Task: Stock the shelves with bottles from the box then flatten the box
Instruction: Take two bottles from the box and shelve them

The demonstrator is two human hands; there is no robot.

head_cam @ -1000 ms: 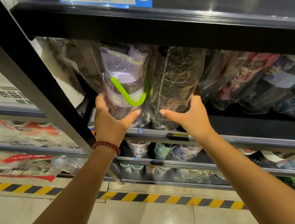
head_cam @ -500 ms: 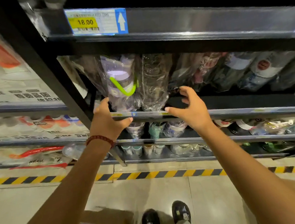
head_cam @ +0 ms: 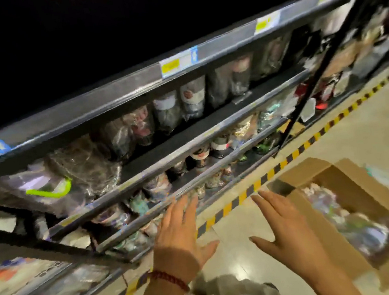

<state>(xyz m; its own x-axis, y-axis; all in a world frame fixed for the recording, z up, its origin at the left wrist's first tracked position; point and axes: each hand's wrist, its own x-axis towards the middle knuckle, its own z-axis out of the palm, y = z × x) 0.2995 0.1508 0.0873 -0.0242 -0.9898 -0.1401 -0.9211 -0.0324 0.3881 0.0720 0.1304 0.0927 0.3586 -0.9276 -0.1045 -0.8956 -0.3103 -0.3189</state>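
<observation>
The view is tilted and blurred. My left hand (head_cam: 181, 237), with a red bead bracelet at the wrist, hangs in the air below the shelves with fingers spread and nothing in it. My right hand (head_cam: 288, 227) is beside it, also spread and holding nothing, just left of the open cardboard box (head_cam: 339, 178) on the floor. Several plastic-wrapped bottles (head_cam: 350, 224) lie inside the box. On the shelf (head_cam: 188, 145) at the left stand a wrapped bottle with a green handle (head_cam: 49, 189) and a clear wrapped bottle (head_cam: 88, 165) next to it.
The black metal shelving holds rows of wrapped bottles and cups on several levels, with price tags (head_cam: 179, 62) on the rails. A yellow-black hazard stripe (head_cam: 285, 160) runs along the floor at its base. A black upright post (head_cam: 320, 65) stands at the right. Pale tiled floor (head_cam: 370, 130) lies beyond the box.
Both hands have left the bottles and shelf edge and dropped down, now spread in the air. The view has swung right and down, bringing the open box into sight.
</observation>
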